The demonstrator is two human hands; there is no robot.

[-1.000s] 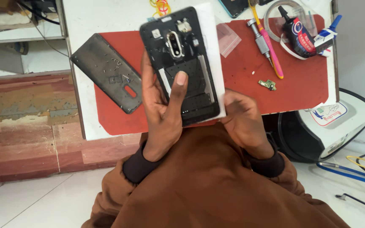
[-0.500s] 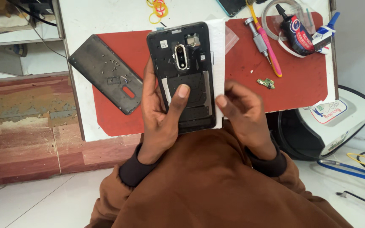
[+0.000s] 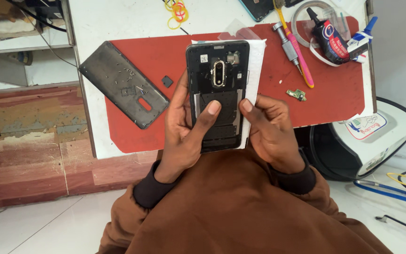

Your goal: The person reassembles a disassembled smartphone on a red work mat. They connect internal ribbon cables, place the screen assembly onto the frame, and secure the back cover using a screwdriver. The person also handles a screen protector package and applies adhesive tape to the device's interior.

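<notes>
My left hand [image 3: 184, 136] grips the opened phone [image 3: 218, 94], thumb on its back. My right hand [image 3: 271, 134] pinches its three o'clock edge; I should keep it level over the red mat [image 3: 165, 61].

The teal phone [image 3: 259, 8] is cut off by the top edge.

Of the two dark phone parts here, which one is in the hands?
The open phone body, camera ring showing, held by both the left hand and right hand. The detached back cover lies untouched on the red mat.
</notes>
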